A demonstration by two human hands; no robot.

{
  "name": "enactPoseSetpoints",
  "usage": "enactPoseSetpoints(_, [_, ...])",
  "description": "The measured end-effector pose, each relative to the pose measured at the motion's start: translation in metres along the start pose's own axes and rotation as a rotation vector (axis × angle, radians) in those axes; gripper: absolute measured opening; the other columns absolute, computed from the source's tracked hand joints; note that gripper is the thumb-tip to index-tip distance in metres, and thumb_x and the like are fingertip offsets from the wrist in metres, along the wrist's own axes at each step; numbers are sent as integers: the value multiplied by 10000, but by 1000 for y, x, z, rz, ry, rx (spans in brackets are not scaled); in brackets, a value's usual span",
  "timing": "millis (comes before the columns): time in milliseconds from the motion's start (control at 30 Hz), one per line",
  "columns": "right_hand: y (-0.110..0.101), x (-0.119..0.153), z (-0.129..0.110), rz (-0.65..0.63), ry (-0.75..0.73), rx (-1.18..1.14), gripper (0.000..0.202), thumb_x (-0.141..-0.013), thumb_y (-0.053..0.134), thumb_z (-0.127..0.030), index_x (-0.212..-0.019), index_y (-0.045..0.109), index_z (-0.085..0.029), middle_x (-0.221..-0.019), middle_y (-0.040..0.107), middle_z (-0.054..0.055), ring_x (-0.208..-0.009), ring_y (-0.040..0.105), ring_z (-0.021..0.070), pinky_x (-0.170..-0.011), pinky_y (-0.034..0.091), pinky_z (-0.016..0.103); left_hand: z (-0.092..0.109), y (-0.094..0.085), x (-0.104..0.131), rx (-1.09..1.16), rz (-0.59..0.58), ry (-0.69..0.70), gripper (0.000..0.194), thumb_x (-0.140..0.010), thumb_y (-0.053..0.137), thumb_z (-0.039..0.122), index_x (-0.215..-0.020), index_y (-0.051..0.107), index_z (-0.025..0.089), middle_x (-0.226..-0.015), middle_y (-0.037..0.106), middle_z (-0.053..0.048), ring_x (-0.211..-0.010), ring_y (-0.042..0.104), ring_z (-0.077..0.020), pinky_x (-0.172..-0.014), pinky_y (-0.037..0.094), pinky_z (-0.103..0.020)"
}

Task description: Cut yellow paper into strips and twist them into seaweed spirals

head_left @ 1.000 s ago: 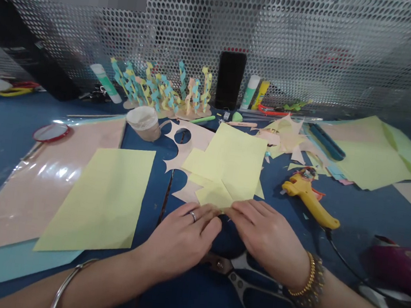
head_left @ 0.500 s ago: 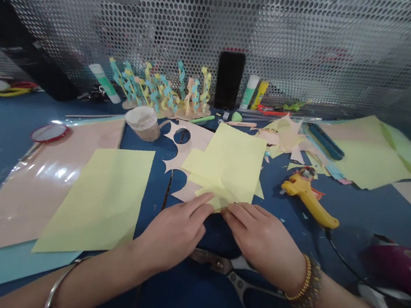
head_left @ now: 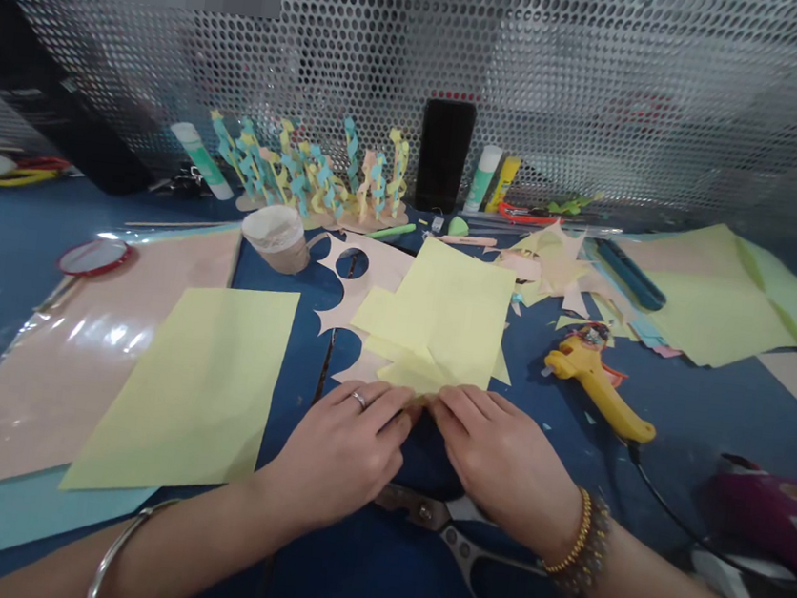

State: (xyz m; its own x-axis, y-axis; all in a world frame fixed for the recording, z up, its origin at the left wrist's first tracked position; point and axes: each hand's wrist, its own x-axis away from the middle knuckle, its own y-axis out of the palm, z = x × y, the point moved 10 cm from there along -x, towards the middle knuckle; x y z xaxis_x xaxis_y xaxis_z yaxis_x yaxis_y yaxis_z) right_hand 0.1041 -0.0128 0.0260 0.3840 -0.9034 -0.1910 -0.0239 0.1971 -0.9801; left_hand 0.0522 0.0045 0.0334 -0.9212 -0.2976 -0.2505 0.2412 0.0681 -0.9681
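Note:
My left hand [head_left: 349,447] and my right hand [head_left: 499,459] meet at the near edge of some yellow paper [head_left: 415,373] in the middle of the table. The fingers of both hands are bent and pinch that edge between thumbs and fingertips. A larger yellow sheet [head_left: 455,306] lies just beyond, over a pink sheet with round cut-outs [head_left: 360,319]. Scissors [head_left: 463,546] lie beneath and between my wrists, partly covered by my right hand. How the paper is folded under my fingertips is hidden.
Left are a yellow sheet [head_left: 193,391], a pink sheet in plastic [head_left: 98,342] and a cup [head_left: 280,239]. Right is a yellow glue gun [head_left: 601,384] with a cord. Twisted paper strips [head_left: 312,174], a phone [head_left: 445,155] and glue sticks [head_left: 484,179] stand at the back.
The fingers of my left hand have curled inward, and a ring now shows on them. My right hand has shifted slightly left, bringing the fingertips closer together at the paper's edge.

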Motion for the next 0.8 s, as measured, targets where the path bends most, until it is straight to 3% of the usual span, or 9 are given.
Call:
enactPoseSetpoints(300, [0,3,-2,11,0,-37,257,-856,487,-119,-1086,593,-75,-1032,610,109,-900,567,232,-736,532,374,-7,6,-3,18,-54,-40,297,-853,430,152,-1101,593,145,-1118,625,-70,-995,578,-241,-855,468,-425])
enactPoseSetpoints(567, [9,-3,1,-66,31,-50,291,-863,473,-112,-1134,571,-71,-1077,593,111,-944,556,235,-774,527,374,-6,-1,-2,-34,4,-32,267,-849,448,157,-1058,609,121,-1083,626,-80,-972,569,-243,-842,462,-414])
enactPoseSetpoints(800, [5,-4,5,-37,55,-58,344,-860,469,-124,-1192,537,-63,-1104,584,118,-961,547,231,-811,513,371,-12,4,-3,-61,-59,-64,302,-831,457,153,-1098,597,135,-1020,630,-71,-919,575,-251,-782,478,-414])
